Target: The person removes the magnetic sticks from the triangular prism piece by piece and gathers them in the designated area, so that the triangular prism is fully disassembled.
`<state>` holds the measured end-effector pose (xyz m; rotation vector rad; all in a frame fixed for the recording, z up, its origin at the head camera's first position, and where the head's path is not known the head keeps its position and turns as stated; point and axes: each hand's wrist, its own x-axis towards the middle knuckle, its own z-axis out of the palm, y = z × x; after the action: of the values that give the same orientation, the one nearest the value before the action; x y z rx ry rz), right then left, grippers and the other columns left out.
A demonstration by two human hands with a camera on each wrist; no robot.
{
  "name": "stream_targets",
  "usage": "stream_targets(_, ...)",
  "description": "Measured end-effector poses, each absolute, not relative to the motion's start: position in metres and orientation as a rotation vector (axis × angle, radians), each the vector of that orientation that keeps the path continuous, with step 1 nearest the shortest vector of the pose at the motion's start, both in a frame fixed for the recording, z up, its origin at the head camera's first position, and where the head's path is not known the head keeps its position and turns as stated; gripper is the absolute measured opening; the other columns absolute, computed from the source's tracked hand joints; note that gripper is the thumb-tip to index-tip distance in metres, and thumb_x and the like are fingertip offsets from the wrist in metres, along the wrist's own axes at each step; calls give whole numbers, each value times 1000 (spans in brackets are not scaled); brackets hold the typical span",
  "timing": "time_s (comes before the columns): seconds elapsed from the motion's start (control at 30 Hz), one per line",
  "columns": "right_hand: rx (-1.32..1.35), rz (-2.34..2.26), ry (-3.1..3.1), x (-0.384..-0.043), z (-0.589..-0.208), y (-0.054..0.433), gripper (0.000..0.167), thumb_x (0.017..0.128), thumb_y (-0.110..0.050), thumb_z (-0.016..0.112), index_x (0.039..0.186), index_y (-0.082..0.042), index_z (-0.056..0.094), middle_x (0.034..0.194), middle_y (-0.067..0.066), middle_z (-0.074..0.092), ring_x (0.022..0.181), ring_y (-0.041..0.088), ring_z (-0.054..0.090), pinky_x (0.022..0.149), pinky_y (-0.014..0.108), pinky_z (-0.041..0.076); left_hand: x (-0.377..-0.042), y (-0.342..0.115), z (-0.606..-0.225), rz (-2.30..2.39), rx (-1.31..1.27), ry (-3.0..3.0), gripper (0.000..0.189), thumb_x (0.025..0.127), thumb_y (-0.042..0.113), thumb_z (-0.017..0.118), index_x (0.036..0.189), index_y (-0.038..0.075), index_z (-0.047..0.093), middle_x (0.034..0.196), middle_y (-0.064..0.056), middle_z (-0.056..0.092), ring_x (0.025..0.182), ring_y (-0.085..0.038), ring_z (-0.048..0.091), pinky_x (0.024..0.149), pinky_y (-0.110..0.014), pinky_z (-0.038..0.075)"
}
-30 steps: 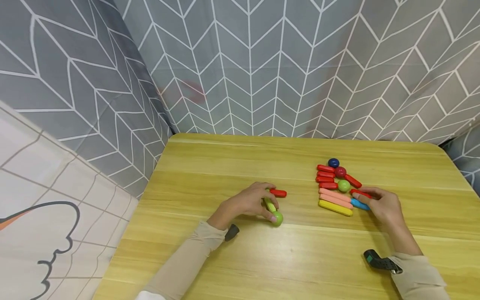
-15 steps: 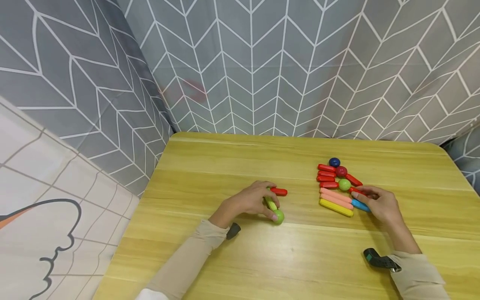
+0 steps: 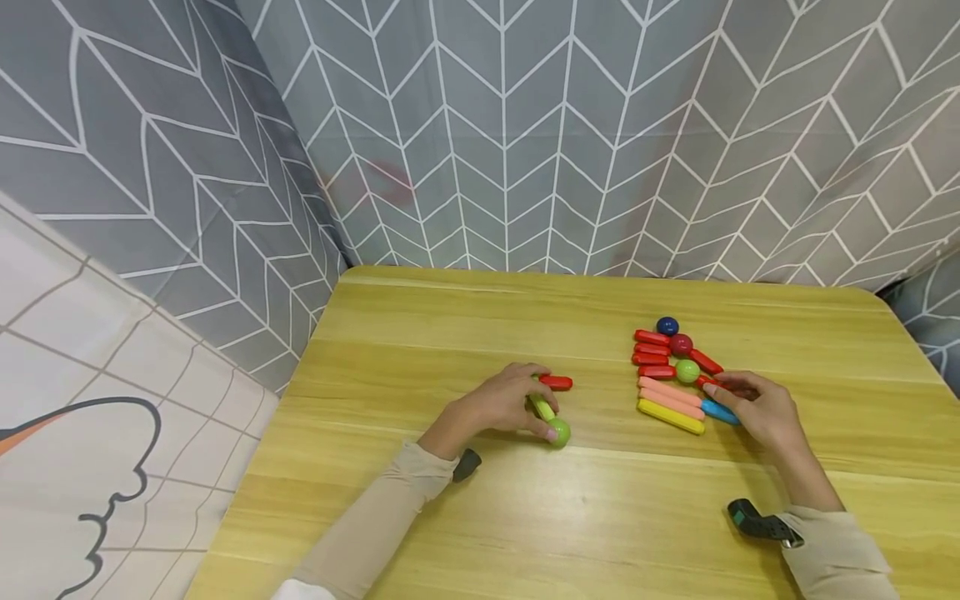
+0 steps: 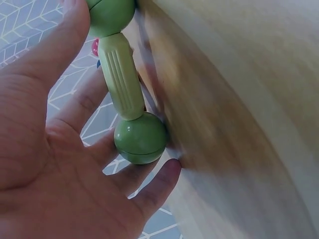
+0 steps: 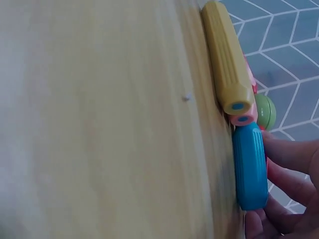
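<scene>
In the head view my left hand [image 3: 504, 402] holds a yellow-green stick [image 4: 121, 77] with a green ball [image 4: 140, 138] at each end. Its thumb rests on the near ball [image 3: 558, 432], the fingers curl over the far end, and a short red stick [image 3: 557, 382] juts out beyond them. On the right, my right hand [image 3: 767, 410] pinches another red stick [image 3: 707, 381], whose left end lies at a light green ball [image 3: 687, 371]; the fingers hide the rest. Just below that hand lies a blue stick [image 5: 250, 167], touching or nearly touching its fingers.
Several short red sticks [image 3: 651, 349], a dark red ball [image 3: 681, 344] and a dark blue ball [image 3: 667, 326] lie at the group's far side. Pink sticks [image 3: 670, 390] and a yellow stick [image 3: 671, 416] lie nearer. A patterned curtain [image 3: 525, 167] hangs behind the wooden table [image 3: 420, 308].
My right hand has shifted slightly left, bringing its red stick up to the light green ball. The left hand stays in nearly the same place, its grip unchanged.
</scene>
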<state>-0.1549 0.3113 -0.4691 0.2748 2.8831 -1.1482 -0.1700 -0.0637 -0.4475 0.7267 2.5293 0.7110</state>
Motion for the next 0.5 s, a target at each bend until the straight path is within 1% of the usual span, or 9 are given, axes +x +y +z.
stream_targets(0.07,290,-1139,2912,-154,-468,308,57,99,-45,60,129,4,61,122,24,65,102,23,59,77,29,40,-171,-64,-448,710,729,2533,34,79,46,84,107,29,76,162,-3,37,153,-29,27,123,-48,28)
stream_targets(0.1,299,-1148,2933,-154,-467,305,55,100,-43,59,129,4,62,128,29,61,107,31,58,78,30,39,-171,-65,-448,711,732,2529,35,79,46,83,108,28,75,162,-3,37,153,-29,27,123,-49,29)
stream_targets(0.13,305,-1161,2959,-153,-466,302,53,100,-40,59,128,5,62,130,30,59,112,38,56,79,30,39,-172,-66,-447,714,733,2523,36,79,46,83,109,27,75,162,-3,37,152,-29,27,123,-49,30)
stream_targets(0.17,315,-1175,2987,-152,-465,299,50,100,-38,59,127,5,63,131,31,58,116,42,55,78,29,39,-172,-67,-447,720,738,2515,37,80,45,84,110,26,75,161,-4,37,152,-30,28,122,-48,30)
stream_targets(0.23,320,-1209,3059,-150,-463,292,43,100,-32,62,122,4,66,129,29,60,118,43,55,78,23,38,-174,-71,-445,726,750,2499,37,81,41,84,113,24,74,160,-5,38,151,-30,30,122,-49,31)
stream_targets(0.33,274,-1263,3160,-145,-459,279,32,97,-24,67,114,3,71,123,25,65,114,40,59,76,13,38,-176,-75,-444,740,774,2484,36,82,29,84,115,20,73,158,-8,41,149,-30,34,121,-48,33)
stream_targets(0.43,182,-1290,3213,-141,-455,265,27,95,-21,70,110,1,73,119,23,68,107,39,62,74,8,38,-177,-77,-445,732,801,2504,30,86,22,80,115,19,73,154,-8,46,146,-31,38,120,-47,35)
stream_targets(0.5,99,-1298,3220,-139,-451,256,26,94,-20,71,110,0,73,117,22,68,105,40,63,73,7,39,-178,-76,-447,728,806,2530,25,90,21,77,115,19,74,150,-7,50,143,-30,42,118,-45,37)
